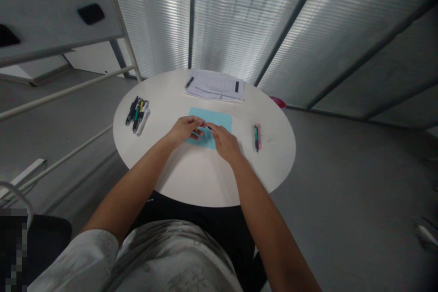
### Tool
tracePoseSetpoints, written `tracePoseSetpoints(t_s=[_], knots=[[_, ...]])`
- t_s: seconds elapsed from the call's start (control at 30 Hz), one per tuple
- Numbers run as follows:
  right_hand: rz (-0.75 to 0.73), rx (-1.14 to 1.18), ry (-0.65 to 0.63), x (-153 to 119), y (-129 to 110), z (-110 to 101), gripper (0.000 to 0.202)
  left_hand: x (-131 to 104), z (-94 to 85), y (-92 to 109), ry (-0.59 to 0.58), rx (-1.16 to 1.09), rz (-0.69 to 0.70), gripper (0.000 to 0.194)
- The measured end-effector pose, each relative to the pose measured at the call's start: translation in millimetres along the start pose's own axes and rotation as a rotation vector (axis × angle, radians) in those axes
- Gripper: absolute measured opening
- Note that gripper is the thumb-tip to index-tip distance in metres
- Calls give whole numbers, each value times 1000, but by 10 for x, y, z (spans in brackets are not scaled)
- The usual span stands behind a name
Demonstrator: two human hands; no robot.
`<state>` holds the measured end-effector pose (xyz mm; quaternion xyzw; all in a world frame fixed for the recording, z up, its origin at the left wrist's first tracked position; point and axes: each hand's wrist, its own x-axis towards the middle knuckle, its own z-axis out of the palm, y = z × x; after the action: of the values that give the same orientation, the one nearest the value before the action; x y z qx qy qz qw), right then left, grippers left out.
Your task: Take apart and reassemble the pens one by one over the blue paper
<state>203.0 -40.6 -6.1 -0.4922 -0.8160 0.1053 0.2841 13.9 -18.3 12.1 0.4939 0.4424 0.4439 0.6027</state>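
Observation:
My left hand (187, 128) and my right hand (225, 141) meet above a light blue sheet (205, 113) on a round white table. Between their fingertips shows a small, slim dark piece (209, 127) that looks like part of a pen. The right thumb and fingers are closed on it. My left thumb and index finger pinch at its other end, where something tiny is too small to name; the other left fingers curl loosely. To the right of my right hand lie a green-and-black pen (256, 138) and a pink strip (259, 136) beside it.
On the left of the white table (198, 187) lies a cluster of several pens (137, 114). Stacked papers (215, 86) with a dark pen (189, 82) on them are at the back. Pale metal rails (68, 91) stand left; blinds (226, 18) hang behind.

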Motion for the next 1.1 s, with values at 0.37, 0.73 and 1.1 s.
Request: tracePoseSetpoints(t_s=[0.37,0.73,1.1], knots=[[4,-14,-3,4,0,2,45,-6,8,8,14,34,18,20],[-16,17,1,2,21,10,45,-1,1,3,9,7,12,22],[-42,28,2,-10,31,22,46,16,15,-17,14,-40,-4,19]])
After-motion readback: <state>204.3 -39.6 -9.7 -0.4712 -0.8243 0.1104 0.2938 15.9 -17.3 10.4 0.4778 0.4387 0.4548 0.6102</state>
